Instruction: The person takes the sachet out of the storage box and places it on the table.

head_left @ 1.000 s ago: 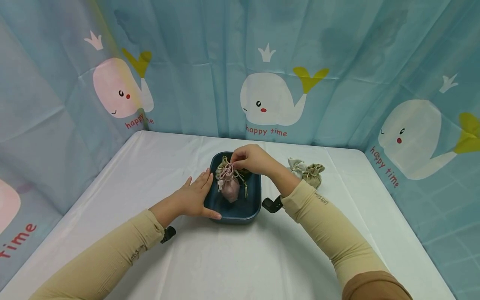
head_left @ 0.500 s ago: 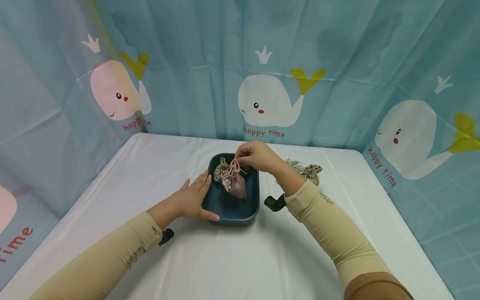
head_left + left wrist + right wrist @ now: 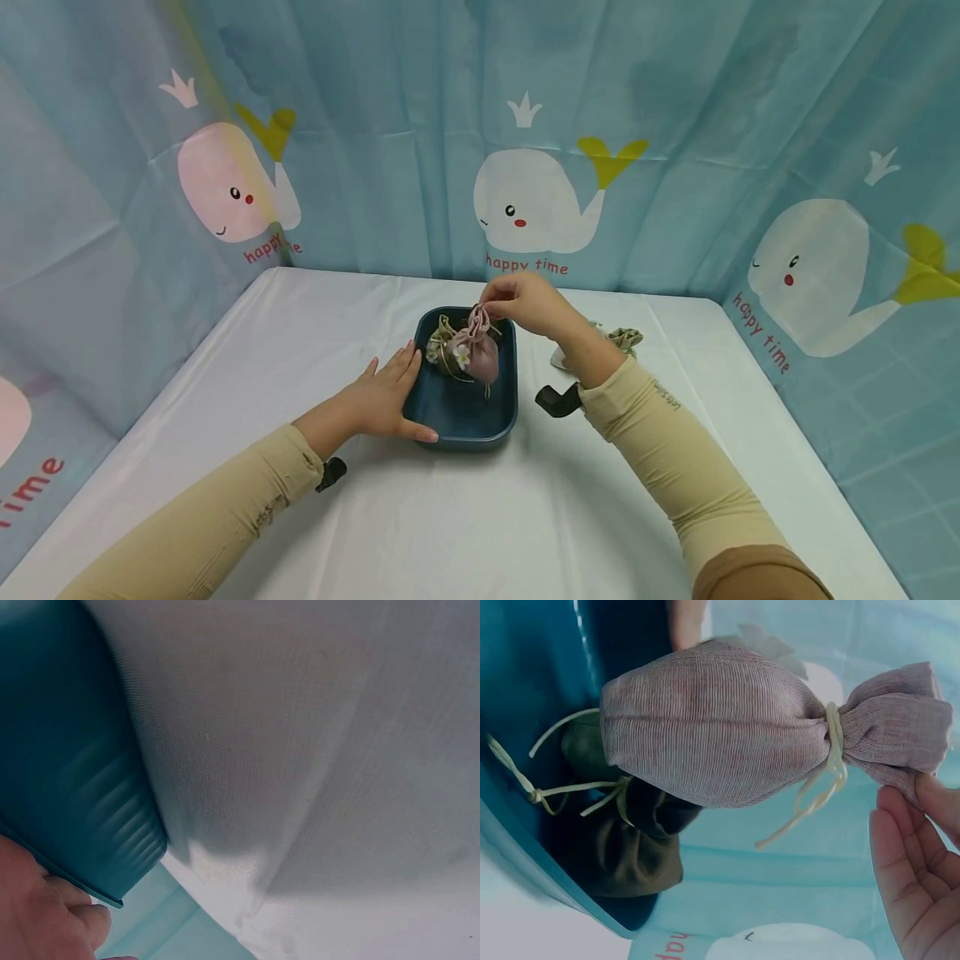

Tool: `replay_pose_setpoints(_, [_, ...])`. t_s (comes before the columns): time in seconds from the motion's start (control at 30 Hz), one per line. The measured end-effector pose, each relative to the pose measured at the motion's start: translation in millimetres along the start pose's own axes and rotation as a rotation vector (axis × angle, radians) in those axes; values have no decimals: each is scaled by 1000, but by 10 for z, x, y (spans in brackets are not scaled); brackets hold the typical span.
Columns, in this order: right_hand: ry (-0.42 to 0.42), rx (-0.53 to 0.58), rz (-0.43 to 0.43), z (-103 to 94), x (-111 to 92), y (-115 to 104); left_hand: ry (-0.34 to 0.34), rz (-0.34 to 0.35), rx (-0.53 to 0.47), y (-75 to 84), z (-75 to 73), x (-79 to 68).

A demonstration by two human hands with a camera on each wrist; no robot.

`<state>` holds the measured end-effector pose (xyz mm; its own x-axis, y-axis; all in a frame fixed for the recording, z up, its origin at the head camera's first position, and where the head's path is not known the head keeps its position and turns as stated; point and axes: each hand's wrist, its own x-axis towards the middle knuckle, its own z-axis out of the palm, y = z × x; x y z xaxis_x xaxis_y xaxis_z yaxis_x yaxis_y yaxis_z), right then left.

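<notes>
My right hand (image 3: 532, 307) pinches the gathered neck of a pink drawstring pouch (image 3: 482, 360), which hangs over a dark blue rectangular tub (image 3: 459, 423). A small white flower sits on the pouch's side. In the right wrist view, thumb and fingers of the right hand (image 3: 919, 874) hold the frilled end of the pouch (image 3: 712, 731), beyond its pale cord. Inside the tub lie an olive-green pouch (image 3: 441, 332) and a dark brown pouch (image 3: 630, 859). My left hand (image 3: 381, 395), fingers straight, rests against the tub's left side; the left wrist view shows the tub wall (image 3: 67, 742).
To the right of the tub, a pale pouch and a khaki pouch (image 3: 626, 338) lie on the white-covered table (image 3: 450, 525), partly hidden by my right forearm. A blue whale-print curtain (image 3: 420, 208) surrounds the table's back and sides.
The right hand has lifted the pink pouch slightly, moving up and to the right within the tub's outline. The left hand keeps its place at the tub.
</notes>
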<state>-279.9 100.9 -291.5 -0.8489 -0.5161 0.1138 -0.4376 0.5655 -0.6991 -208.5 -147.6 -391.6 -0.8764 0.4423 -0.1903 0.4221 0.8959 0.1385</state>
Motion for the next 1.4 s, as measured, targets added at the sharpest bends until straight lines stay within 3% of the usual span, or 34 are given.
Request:
replay_pose_setpoints(0.83, [122, 94, 36, -290, -174, 11, 22, 13, -36, -38, 51, -11])
replay_pose_setpoints(1.4, [227, 58, 108, -581, -399, 137, 22, 23, -58, -11, 23, -6])
